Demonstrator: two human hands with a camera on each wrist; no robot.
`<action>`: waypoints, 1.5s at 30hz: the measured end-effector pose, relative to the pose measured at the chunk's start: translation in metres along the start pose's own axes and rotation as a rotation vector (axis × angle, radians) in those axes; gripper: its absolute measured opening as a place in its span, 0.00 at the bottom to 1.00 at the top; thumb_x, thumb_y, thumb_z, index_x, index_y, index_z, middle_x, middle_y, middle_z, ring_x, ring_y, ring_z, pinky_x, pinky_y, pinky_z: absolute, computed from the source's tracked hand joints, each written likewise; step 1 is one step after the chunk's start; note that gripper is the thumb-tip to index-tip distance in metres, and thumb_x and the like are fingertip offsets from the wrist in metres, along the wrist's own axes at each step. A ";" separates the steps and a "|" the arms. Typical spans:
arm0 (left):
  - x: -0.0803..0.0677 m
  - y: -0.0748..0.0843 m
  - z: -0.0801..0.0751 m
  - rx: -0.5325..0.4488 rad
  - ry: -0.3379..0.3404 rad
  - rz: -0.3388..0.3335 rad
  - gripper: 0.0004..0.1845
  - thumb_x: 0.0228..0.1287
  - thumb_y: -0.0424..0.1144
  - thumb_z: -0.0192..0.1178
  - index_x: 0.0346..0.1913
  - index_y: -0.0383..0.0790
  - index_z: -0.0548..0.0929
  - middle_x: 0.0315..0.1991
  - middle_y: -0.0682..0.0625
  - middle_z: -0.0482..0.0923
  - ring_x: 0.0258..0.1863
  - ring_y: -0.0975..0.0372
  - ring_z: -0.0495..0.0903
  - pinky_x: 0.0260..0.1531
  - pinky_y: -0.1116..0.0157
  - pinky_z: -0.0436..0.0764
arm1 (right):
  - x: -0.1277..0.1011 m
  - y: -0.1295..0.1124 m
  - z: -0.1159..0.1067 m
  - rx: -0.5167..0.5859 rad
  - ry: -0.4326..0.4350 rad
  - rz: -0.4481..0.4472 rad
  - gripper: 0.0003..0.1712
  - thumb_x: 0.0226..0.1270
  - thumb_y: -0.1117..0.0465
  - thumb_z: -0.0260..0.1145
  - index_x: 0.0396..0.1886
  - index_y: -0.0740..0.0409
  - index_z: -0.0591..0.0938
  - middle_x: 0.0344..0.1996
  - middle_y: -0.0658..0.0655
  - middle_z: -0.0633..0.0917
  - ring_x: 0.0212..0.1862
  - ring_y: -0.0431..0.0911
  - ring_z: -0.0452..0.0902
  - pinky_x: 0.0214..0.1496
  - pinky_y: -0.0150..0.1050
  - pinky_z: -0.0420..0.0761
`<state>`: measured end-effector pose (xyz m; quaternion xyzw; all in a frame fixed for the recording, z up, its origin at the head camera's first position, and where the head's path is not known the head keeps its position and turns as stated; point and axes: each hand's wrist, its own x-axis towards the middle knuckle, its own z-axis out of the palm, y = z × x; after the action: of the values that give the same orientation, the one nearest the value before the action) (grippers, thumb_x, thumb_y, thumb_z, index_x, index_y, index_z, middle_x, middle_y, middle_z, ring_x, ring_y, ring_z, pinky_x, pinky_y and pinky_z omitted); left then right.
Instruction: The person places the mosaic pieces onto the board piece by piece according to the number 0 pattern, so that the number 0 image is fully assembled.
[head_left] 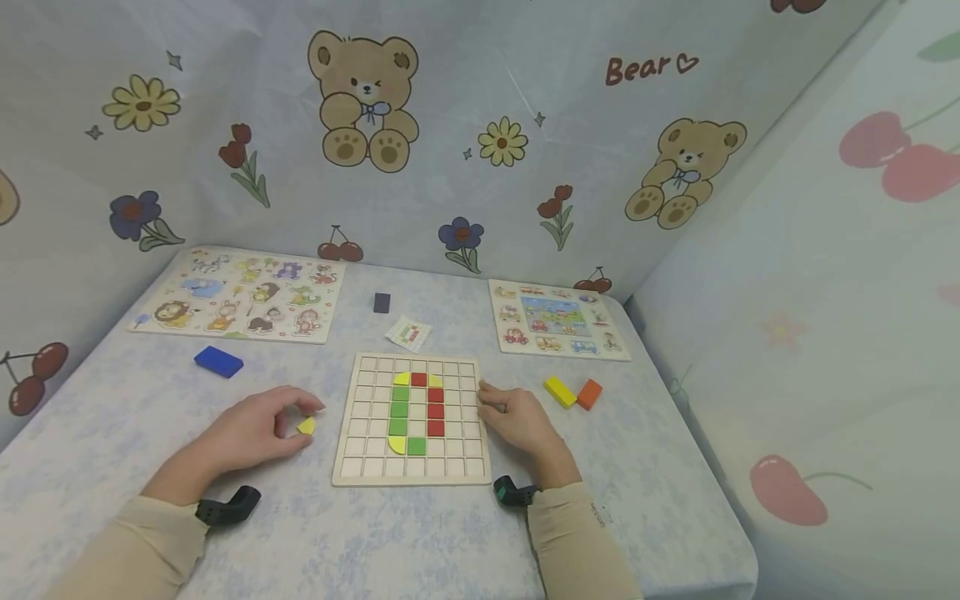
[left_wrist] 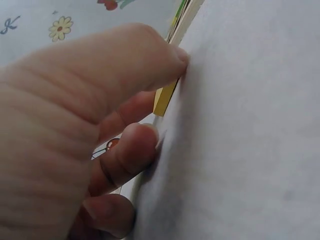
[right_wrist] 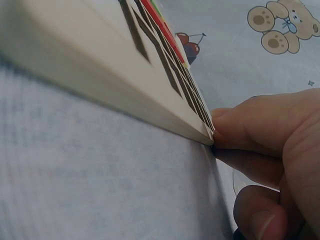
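My left hand [head_left: 258,427] is left of the grid board, pinching a yellow quarter-round tile [head_left: 307,425] between thumb and fingers, low over the tabletop. In the left wrist view the thumb covers part of this yellow tile [left_wrist: 164,102]. The wooden grid board [head_left: 453,467] lies flat in front of me. On it, a green column of tiles [head_left: 399,409] stands left of a red column [head_left: 436,412], with yellow rounded tiles [head_left: 397,445] at three corners. My right hand [head_left: 525,422] grips the board's right edge, its fingertips close together at the rim.
A blue block [head_left: 219,362] lies at left; a yellow block [head_left: 560,392] and an orange block [head_left: 589,394] lie at right. Behind the board are a pattern card [head_left: 409,333] and a dark card [head_left: 382,302]. An animal puzzle [head_left: 315,325] and a vehicle puzzle [head_left: 555,317] lie farther back.
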<state>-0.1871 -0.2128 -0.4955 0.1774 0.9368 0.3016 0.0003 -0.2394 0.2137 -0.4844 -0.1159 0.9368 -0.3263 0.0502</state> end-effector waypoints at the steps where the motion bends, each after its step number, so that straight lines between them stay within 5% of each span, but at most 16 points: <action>1: 0.000 0.000 0.000 -0.001 0.005 0.000 0.26 0.56 0.44 0.77 0.58 0.52 0.83 0.40 0.60 0.80 0.22 0.69 0.69 0.23 0.69 0.69 | 0.000 0.000 0.000 0.000 0.000 0.000 0.22 0.72 0.53 0.67 0.62 0.52 0.84 0.67 0.45 0.80 0.73 0.49 0.71 0.73 0.52 0.71; 21: 0.007 0.010 0.004 -0.035 0.043 0.000 0.23 0.60 0.39 0.75 0.58 0.49 0.83 0.41 0.58 0.84 0.21 0.70 0.70 0.22 0.68 0.70 | -0.001 0.000 -0.001 0.003 0.000 -0.007 0.21 0.72 0.54 0.68 0.62 0.54 0.84 0.67 0.46 0.80 0.73 0.50 0.71 0.72 0.53 0.71; 32: 0.020 0.086 0.023 -0.113 -0.108 0.049 0.19 0.60 0.42 0.74 0.55 0.51 0.84 0.42 0.61 0.84 0.22 0.69 0.72 0.23 0.68 0.72 | 0.001 0.000 -0.001 -0.032 -0.006 -0.008 0.21 0.72 0.55 0.69 0.62 0.53 0.84 0.67 0.45 0.80 0.73 0.50 0.71 0.72 0.52 0.72; 36: 0.025 0.113 0.038 -0.105 -0.114 0.071 0.15 0.59 0.42 0.74 0.49 0.56 0.86 0.43 0.64 0.84 0.23 0.70 0.73 0.27 0.68 0.74 | 0.001 0.000 -0.002 -0.019 -0.015 -0.011 0.22 0.72 0.55 0.68 0.62 0.54 0.84 0.67 0.46 0.80 0.73 0.50 0.71 0.72 0.53 0.71; 45: 0.049 0.134 0.075 0.005 -0.078 0.139 0.08 0.59 0.44 0.73 0.41 0.57 0.87 0.38 0.66 0.85 0.42 0.68 0.83 0.40 0.62 0.81 | 0.001 0.001 -0.002 -0.012 -0.019 -0.001 0.21 0.72 0.55 0.68 0.62 0.53 0.84 0.67 0.45 0.80 0.73 0.49 0.71 0.72 0.52 0.71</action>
<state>-0.1806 -0.0531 -0.4759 0.2536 0.9223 0.2912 0.0152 -0.2410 0.2152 -0.4837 -0.1197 0.9381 -0.3197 0.0585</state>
